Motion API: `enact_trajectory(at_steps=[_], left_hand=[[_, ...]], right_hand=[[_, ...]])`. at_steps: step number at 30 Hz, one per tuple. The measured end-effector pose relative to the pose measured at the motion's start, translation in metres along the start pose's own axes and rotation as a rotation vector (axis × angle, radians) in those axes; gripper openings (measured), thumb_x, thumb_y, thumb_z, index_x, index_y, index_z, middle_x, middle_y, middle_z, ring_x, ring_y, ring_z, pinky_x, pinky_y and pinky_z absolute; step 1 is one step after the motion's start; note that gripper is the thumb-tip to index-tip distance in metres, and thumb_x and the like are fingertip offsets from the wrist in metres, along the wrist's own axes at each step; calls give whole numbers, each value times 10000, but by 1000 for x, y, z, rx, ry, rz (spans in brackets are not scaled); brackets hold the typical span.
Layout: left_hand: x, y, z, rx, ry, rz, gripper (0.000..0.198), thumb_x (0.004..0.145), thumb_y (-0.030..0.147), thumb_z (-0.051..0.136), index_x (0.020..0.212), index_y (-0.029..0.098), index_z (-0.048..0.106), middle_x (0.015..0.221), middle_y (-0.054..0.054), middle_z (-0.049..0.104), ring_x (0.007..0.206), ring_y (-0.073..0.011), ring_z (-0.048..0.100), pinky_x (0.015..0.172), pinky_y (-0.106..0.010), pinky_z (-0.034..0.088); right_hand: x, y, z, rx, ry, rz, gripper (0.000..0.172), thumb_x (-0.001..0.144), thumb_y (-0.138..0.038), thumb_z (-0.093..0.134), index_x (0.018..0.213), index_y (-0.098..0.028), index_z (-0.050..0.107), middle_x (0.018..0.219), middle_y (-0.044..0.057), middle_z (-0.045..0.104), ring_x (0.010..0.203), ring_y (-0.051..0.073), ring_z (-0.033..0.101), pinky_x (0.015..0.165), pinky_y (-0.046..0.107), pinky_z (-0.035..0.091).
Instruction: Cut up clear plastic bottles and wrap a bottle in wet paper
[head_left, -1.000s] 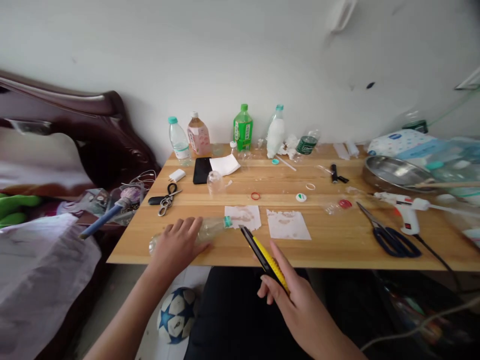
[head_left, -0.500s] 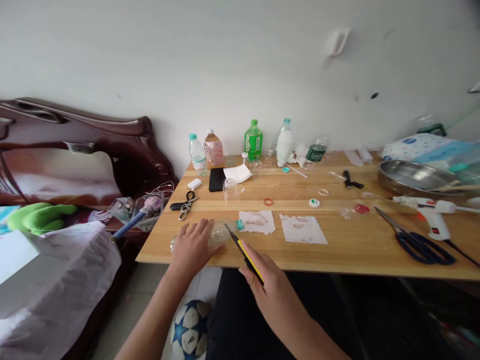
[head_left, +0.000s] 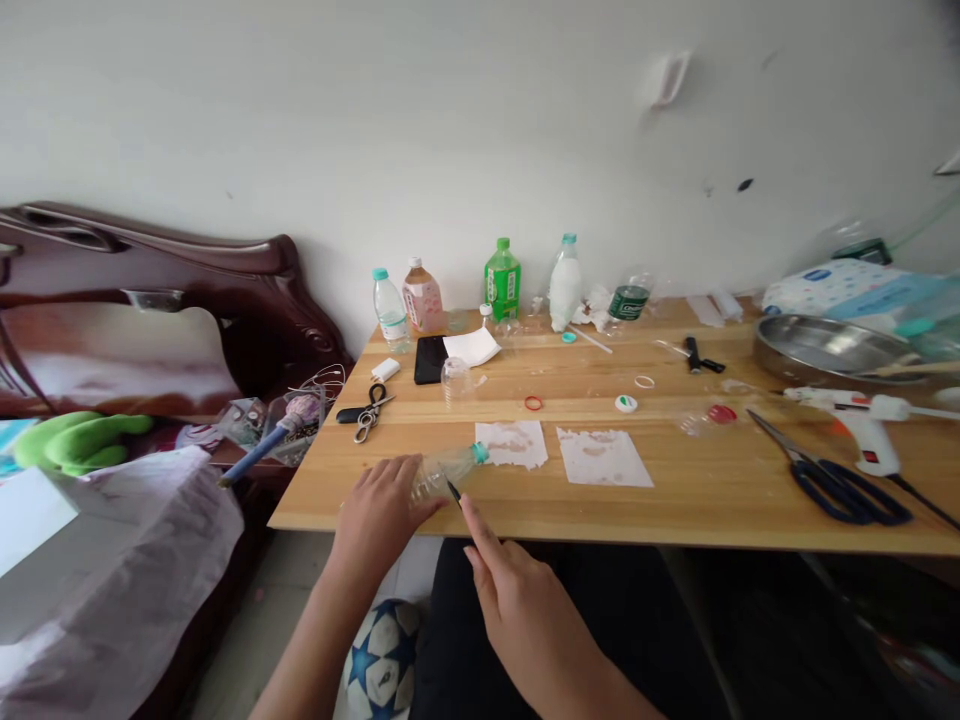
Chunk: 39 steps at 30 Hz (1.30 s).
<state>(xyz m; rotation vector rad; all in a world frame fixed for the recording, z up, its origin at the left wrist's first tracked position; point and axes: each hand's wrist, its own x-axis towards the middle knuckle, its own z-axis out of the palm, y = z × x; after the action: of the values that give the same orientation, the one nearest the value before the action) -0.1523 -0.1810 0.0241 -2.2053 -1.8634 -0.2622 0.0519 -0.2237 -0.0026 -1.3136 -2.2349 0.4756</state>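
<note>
Two grasps meet: left hand (head_left: 381, 510) on bottle (head_left: 435, 474), right hand (head_left: 521, 605) on knife (head_left: 454, 492) at the bottle's five o'clock, apparently cutting, which next wants steady pressure.

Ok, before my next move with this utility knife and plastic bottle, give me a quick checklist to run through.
1. Left hand holding the clear plastic bottle: ok.
2. Right hand gripping the utility knife: ok.
3. Left thumb well away from the knife's tip: not ok, they look close together.
4. Knife's tip touching the bottle: cannot tell.
5. Teal cap on the bottle: ok.
6. Navy-handled scissors away from both hands: ok, off to the right.
</note>
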Motion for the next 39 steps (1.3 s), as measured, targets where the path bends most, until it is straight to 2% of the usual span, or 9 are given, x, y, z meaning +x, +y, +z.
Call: enact_trajectory(at_steps=[3,8,15,19,23,26,30,35,39], left_hand=[[4,-2,-7,62,-13,-15,493,886,583,590,1184,191,616,1155,-139,715,1086,-323,654,874,-428,485],[3,2,-5,97,-114,-86,558,872,612,590,1221,177,580,963,-80,744,875,-285,706,703,-362,488],[5,4,8,136,5,-27,607,876,536,630,1297,101,582,1152,-150,722,991,-312,680,811,-415,501],[3,-4,7,67,-23,31,620,912,470,612,1390,90,505,1283,-169,673,1128,-298,652,926,-388,503],[6,-13,2,15,-30,103,597,950,477,546,1408,97,497,1423,-150,578,1327,-300,526,1076,-424,436],[7,-16,0,-3,-40,64,586,942,519,538,1398,151,525,1355,-122,641,1219,-293,617,996,-434,500],[5,-15,0,-12,-52,25,554,936,518,550,1386,194,540,1298,-89,683,1080,-264,690,864,-396,554],[2,-12,2,36,-42,35,539,930,453,589,1398,195,523,1304,-80,678,1090,-275,677,846,-399,553],[1,-10,3,56,-31,25,530,931,462,584,1388,198,535,1310,-92,673,1080,-271,676,855,-393,550]], right_hand=[[3,-5,-7,37,-32,-2,529,1028,-217,327,1556,-187,322,774,85,682,676,227,710,688,335,594],[6,-9,-13,62,-21,6,533,991,-156,304,1516,-159,391,931,128,656,767,241,716,717,371,606],[8,-6,-8,89,-32,-9,549,997,-169,295,1544,-166,333,918,122,623,816,258,711,777,425,601],[8,-6,-5,58,-52,-8,569,985,-162,308,1554,-175,319,893,116,616,770,261,706,717,422,605],[9,-7,-5,9,-58,8,575,982,-159,317,1556,-187,321,869,109,613,741,262,703,671,406,602],[9,-7,-5,-6,-41,12,565,983,-165,327,1547,-188,346,838,103,615,726,255,699,651,373,596],[8,-10,-4,62,-16,-14,554,991,-173,323,1544,-175,352,821,96,624,746,242,695,747,385,594],[4,-16,-1,90,-21,-21,561,992,-160,284,1551,-170,337,840,111,634,791,248,700,792,405,591],[4,-17,0,57,-20,7,574,993,-161,292,1565,-200,302,859,113,640,749,242,699,723,385,596]])
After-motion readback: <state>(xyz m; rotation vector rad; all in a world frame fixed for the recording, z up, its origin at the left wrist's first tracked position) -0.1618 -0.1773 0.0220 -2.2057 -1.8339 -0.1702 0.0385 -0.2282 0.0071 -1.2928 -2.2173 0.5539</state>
